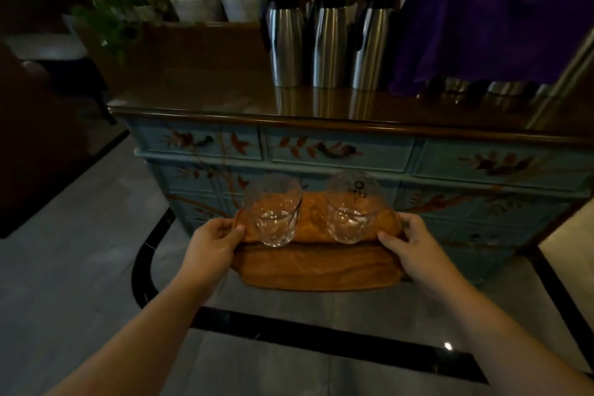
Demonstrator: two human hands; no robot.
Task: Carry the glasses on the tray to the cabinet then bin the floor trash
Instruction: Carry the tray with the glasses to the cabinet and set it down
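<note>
While both hands (212,243) (414,244) grip the tray (318,270) ends, two glasses (273,215) stand between them.

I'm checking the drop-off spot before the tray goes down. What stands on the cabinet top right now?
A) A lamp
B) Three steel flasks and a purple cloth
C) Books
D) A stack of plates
B: three steel flasks stand on the cabinet top, with a purple cloth draped to their right.

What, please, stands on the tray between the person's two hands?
In the head view, two clear glasses stand on the wooden tray between the left hand and right hand: the left glass and the right glass.
</note>
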